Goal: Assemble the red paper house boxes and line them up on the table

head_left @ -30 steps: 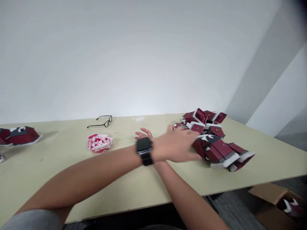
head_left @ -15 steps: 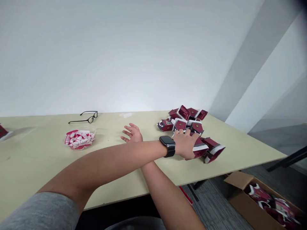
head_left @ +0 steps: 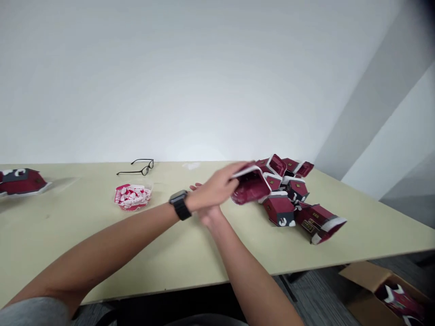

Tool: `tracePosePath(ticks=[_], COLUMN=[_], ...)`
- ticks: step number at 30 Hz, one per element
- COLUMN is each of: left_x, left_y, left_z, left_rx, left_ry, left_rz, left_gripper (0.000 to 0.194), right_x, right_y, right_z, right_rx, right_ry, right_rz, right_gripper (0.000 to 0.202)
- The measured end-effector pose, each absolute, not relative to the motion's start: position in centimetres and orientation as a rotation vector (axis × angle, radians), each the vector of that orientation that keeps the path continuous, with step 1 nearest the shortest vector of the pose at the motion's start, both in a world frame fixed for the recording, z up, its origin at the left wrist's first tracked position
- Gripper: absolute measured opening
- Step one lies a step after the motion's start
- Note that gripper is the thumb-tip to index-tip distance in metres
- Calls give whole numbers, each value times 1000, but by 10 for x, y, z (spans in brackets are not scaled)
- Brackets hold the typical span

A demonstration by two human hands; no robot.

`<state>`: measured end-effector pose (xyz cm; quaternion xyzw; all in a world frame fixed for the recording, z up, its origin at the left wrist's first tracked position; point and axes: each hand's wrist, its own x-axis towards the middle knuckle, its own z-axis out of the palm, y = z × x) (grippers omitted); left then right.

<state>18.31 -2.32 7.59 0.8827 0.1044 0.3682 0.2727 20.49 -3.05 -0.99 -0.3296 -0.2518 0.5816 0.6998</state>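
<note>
My left hand, wearing a black watch on its wrist, grips a dark red toy house by its side. The house is tipped so its hollow, white-rimmed end faces me. My left forearm crosses in front of my right. Behind it, my right hand is mostly hidden, its palm near the left hand. Only a few of its fingertips show, stretched out and apart, and I see nothing in them. Beside the held house lies a pile of similar toy houses, with white trim and grey roofs, tumbled at different angles.
A clear tub of red and white small pieces stands left of my hands, with black eyeglasses behind it. Another toy house lies at the far left. Below the table's right edge, a cardboard box holds more houses. A wall backs the table.
My left hand has lifted a toy house from the pile and brought it left toward my right hand. The view has turned left, showing more of the far-left house.
</note>
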Motion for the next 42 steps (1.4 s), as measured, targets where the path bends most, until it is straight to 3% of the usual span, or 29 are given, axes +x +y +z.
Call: tracePosePath(ticks=[2, 6, 12, 17, 20, 24, 30, 35, 42], left_x=[152, 93, 17, -58, -88, -96, -91, -89, -98], left_y=[-9, 1, -4, 31, 52, 63, 64, 66, 71], left_z=[76, 58, 46, 61, 57, 43, 35, 32, 36], left_rx=[2148, 1895, 2542, 2656, 2666, 2603, 2445, 2473, 2559], left_ry=[513, 879, 790, 1248, 1534, 1568, 1581, 1568, 1411], left_rz=[1187, 1279, 765, 958, 646, 292, 445, 536, 518], left_gripper=[51, 43, 70, 45, 45, 43, 42, 38, 30], right_x=[206, 207, 196, 195, 194, 189, 191, 193, 195], right_y=[-33, -39, -49, -44, -40, -38, -33, -29, -35], right_z=[-7, 4, 13, 4, -6, -12, -23, -31, -28], right_rx=[-705, -489, -602, -706, -830, -970, -1117, -1312, -1397], right_ry=[-475, -345, -499, -505, -558, -656, -948, -1117, -1269], right_rz=[1414, 1645, 1628, 1524, 1412, 1224, 921, 660, 736], right_gripper=[25, 55, 50, 53, 64, 83, 65, 65, 63])
